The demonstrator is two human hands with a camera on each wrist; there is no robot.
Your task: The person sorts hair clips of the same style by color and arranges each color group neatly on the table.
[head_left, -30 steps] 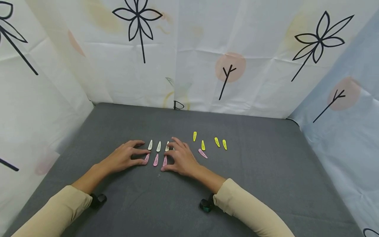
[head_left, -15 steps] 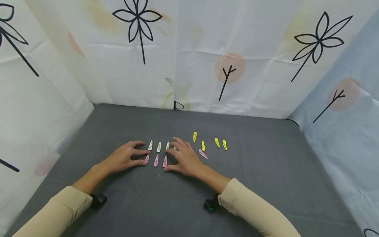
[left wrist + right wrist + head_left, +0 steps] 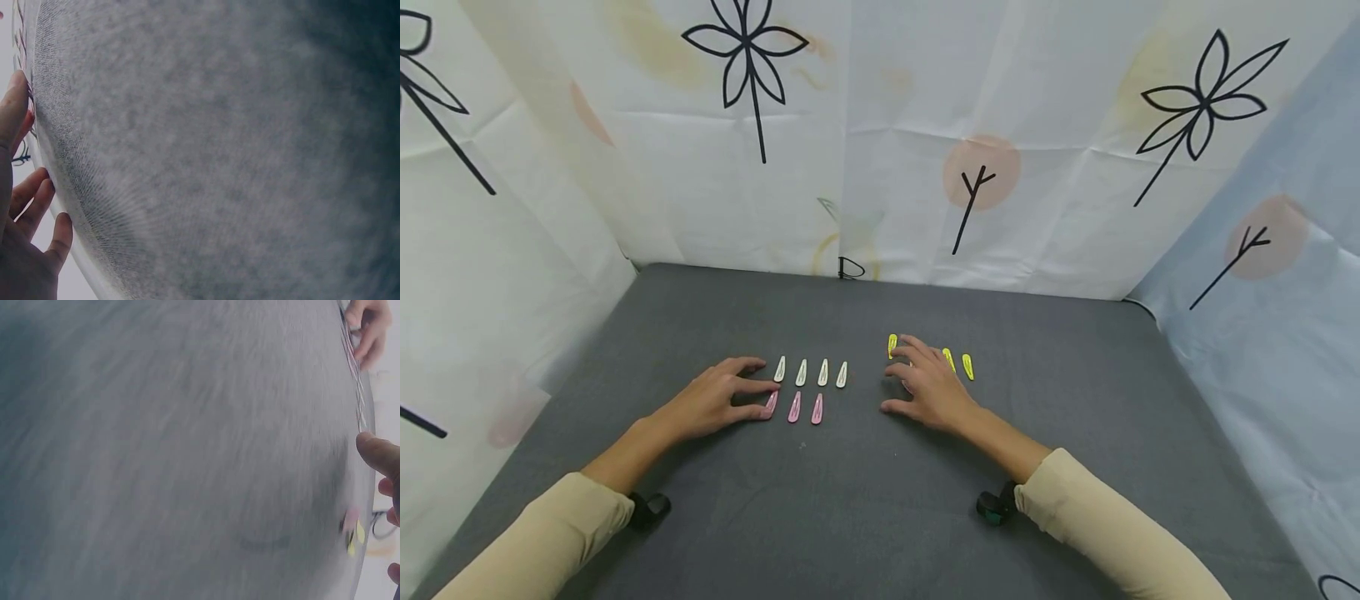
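Observation:
In the head view my left hand [image 3: 727, 396] rests at the left end of two rows of hair clips, thumb and index fingertips at the leftmost pink hair clip [image 3: 771, 405]. Two more pink hair clips, one of them the end clip [image 3: 817, 409], lie beside it. Above them runs a row of several white hair clips [image 3: 823, 372]. My right hand [image 3: 936, 392] hovers with spread fingers over a further pink clip [image 3: 351, 519], which it nearly hides in the head view. Yellow hair clips [image 3: 967, 367] lie around that hand, one partly behind its fingers.
A grey cloth-covered table [image 3: 820, 517] carries all the clips. White printed curtains [image 3: 895, 208] stand along its back and sides. Each wrist wears a small black camera, such as the right one [image 3: 996, 505].
My right hand has left the pink end clip of the lower row and moved right to the yellow group, uncovering the white clips. The left hand has stayed in place.

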